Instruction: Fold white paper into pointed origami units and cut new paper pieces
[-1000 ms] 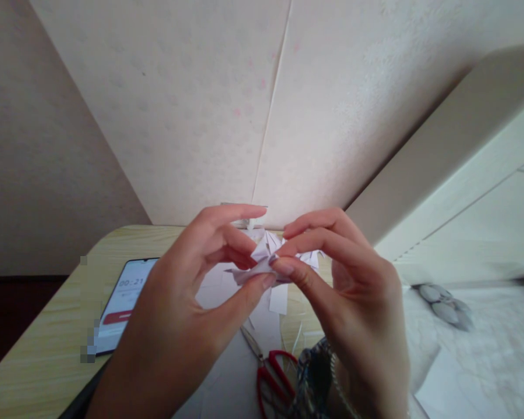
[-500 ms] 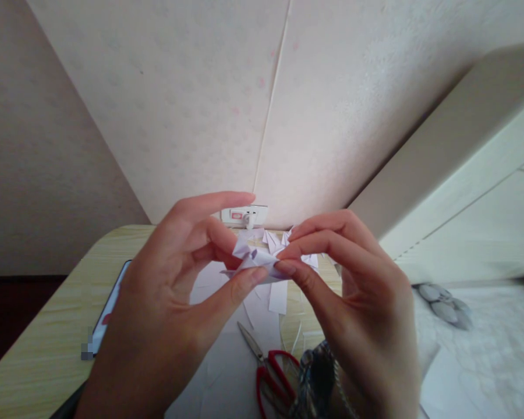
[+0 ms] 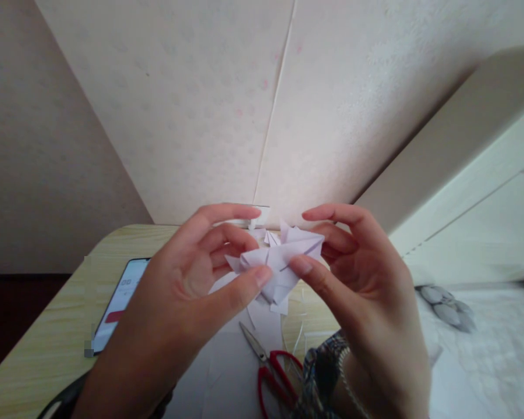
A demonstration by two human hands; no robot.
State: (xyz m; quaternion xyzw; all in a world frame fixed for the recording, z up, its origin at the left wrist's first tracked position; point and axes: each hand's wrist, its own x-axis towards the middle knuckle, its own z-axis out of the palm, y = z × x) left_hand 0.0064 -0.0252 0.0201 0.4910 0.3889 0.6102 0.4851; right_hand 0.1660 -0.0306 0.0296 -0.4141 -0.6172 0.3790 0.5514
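Yellow wood grain runs across our bench, its back edge near the wall. White paper covers part of its near middle. Above it, our left hand and right hand share one grip: the fingers pinch the folded paper, thumbs in front, index fingers lifted clear. Our phone lies toward the left edge; the scissors rest, unheld, near the front. The folded paper is up off the bench, between our hands; it is already creased into layers, with pointed flaps jutting out. Whether any fold is left, we cannot tell. Behind it, toward the back edge, sits a smaller-looking folded piece, partly hidden.
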